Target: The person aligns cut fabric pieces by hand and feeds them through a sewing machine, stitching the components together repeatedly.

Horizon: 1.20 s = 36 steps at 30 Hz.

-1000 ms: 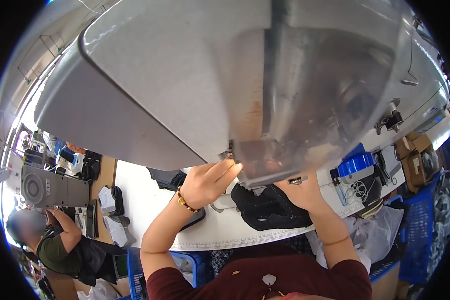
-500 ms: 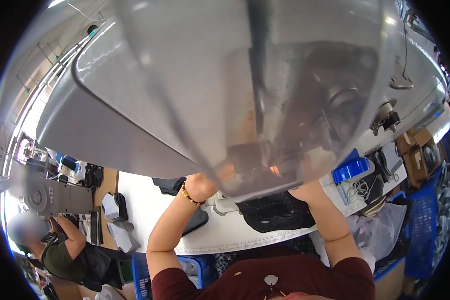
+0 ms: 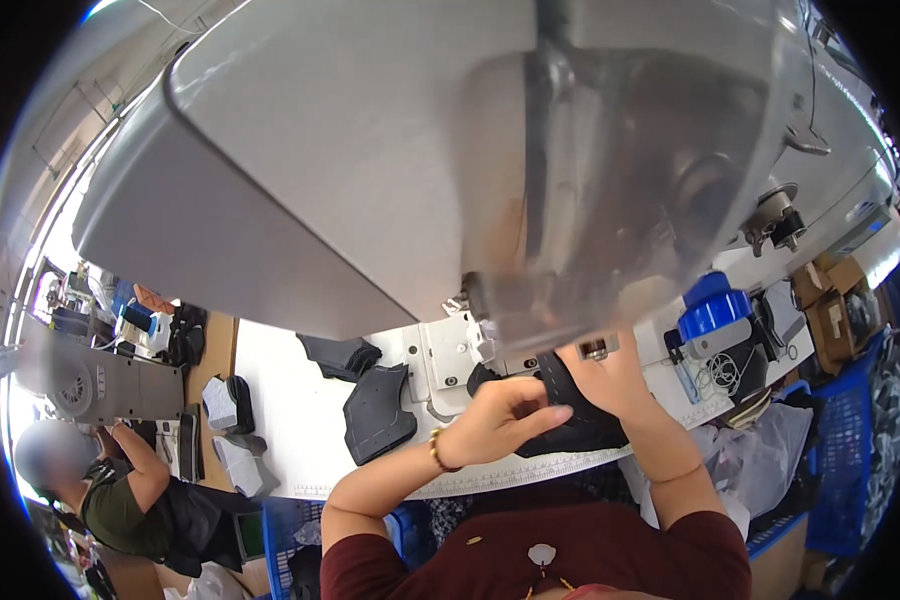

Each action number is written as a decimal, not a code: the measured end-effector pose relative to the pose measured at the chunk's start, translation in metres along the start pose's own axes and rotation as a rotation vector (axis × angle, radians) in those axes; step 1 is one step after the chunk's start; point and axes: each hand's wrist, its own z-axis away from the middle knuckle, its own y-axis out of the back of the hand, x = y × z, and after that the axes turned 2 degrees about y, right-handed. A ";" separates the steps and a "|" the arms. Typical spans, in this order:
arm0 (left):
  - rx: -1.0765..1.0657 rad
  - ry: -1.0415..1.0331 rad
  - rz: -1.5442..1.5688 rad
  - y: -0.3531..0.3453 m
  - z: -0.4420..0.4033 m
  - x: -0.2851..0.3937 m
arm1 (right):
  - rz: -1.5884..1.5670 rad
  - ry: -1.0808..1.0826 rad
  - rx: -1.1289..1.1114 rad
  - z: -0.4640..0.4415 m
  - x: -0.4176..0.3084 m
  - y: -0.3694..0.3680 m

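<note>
A grey sewing machine head [image 3: 300, 180] with a clear plastic guard [image 3: 650, 190] covers the upper view. Below it, a black fabric piece [image 3: 580, 432] lies at the machine bed [image 3: 448, 352]. My left hand [image 3: 500, 422], a beaded bracelet at its wrist, is at the piece's left side, fingers curled and thumb stretched across the fabric. My right hand [image 3: 608, 376] holds the piece's right side, its fingertips partly hidden by the guard and a metal part. Left of the bed lie a flat black cut piece [image 3: 378, 415] and a small black stack [image 3: 338, 355].
A blue-topped container [image 3: 713, 308], coiled white cord [image 3: 725, 370] and plastic bags [image 3: 755, 460] are at the right, near a blue crate [image 3: 838, 470]. Another person [image 3: 135, 500] works at the far left. A ruler strip [image 3: 450, 482] edges the white table.
My left hand has come away from the needle area, down and right onto the black fabric piece. The flat cut piece on the left now shows fully. My right hand remains by the fabric.
</note>
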 end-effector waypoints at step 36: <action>0.541 -0.095 -1.246 0.139 0.080 -0.063 | 0.583 0.779 -0.020 0.001 0.013 -0.012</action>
